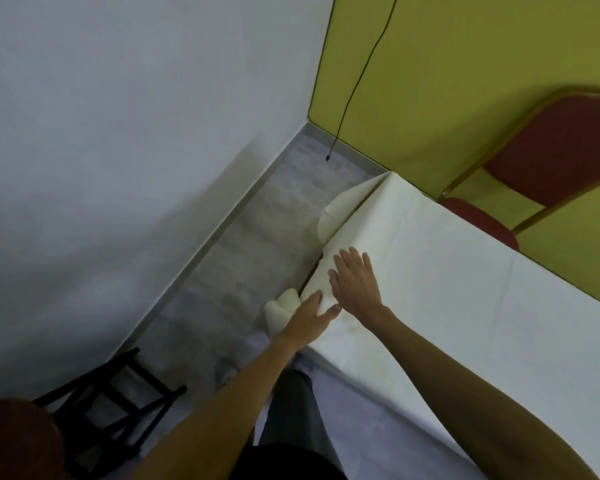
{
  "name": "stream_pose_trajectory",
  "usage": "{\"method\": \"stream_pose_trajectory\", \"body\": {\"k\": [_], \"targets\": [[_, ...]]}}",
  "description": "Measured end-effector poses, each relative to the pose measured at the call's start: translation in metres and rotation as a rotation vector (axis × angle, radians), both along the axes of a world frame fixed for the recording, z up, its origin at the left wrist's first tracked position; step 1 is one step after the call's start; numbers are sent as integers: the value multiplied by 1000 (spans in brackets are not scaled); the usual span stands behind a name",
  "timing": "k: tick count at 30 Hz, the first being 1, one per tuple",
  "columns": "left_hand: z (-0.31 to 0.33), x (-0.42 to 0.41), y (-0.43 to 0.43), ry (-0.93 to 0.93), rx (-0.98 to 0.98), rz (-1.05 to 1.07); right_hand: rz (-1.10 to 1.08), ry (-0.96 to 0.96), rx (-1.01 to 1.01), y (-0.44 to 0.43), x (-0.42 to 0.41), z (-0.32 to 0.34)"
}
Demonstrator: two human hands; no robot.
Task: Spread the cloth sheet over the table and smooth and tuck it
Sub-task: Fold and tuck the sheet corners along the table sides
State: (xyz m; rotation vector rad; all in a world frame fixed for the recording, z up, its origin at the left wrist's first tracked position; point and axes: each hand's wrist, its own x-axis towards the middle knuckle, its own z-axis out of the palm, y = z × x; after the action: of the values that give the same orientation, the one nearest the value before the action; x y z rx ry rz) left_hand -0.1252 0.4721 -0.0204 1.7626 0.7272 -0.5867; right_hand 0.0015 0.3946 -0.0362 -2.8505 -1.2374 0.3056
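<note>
The cloth sheet [430,258] looks light and limp: right hand [355,278] presses flat and open, left hand [309,318] pinches the overhanging fold just beside it.

No legible text, apparently; pic blurry.

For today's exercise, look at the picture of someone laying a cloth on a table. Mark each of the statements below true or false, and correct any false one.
1. The right hand lies flat on the cloth sheet. True.
2. The left hand is at the table's edge, on the cloth. True.
3. A blue chair stands beyond the table. False: the chair is red with a gold frame.
4. The wall behind the chair is white. False: that wall is yellow-green.
5. A black cable hangs down near the corner. True.
</note>
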Motion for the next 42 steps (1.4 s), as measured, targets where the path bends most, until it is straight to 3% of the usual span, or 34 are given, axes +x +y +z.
{"method": "stream_pose_trajectory", "body": {"k": [5,8,16,23,33,42], "targets": [[18,-3,22,-45,18,-169,-327,119,47,-4,-29,19],[-14,-4,41,-35,30,-196,-445,167,51,1,-44,24],[69,34,79,-147,229,-523,-647,224,145,8,-57,35],[74,90,88,-175,372,-688,-707,219,190,1,-21,39],[74,172,107,-227,523,-767,-686,201,176,7,50,60],[62,241,132,-313,628,-1004,-813,225,183,25,80,47]]}}
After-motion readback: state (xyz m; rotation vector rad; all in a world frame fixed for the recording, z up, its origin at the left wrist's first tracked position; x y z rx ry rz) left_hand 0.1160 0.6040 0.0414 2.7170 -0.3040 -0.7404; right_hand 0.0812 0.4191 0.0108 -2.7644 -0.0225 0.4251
